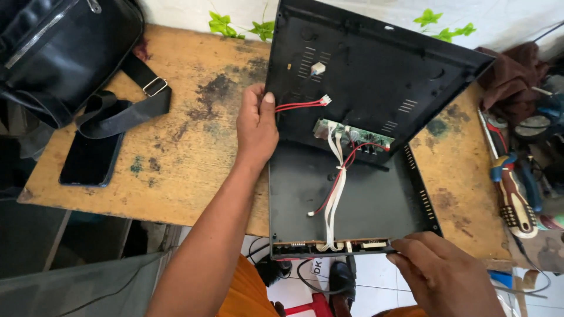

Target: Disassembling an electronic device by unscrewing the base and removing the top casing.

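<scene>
A black electronics case lies opened on a worn wooden table [194, 117]. Its lid [376, 70] is tilted up at the back, with a small green circuit board [346, 134] near its lower edge. The base tray [376, 199] lies flat toward me. White ribbon cables [335, 194] and red wires [302, 105] run between the two halves. My left hand [257, 126] grips the left edge of the lid, thumb on the inside. My right hand [437, 270] holds the front right corner of the base tray.
A black bag [59, 47] with a strap sits at the table's back left, and a dark phone [91, 158] lies beside it. Screwdrivers and other tools [517, 199] crowd the right side. A brown cloth [508, 76] lies at the back right.
</scene>
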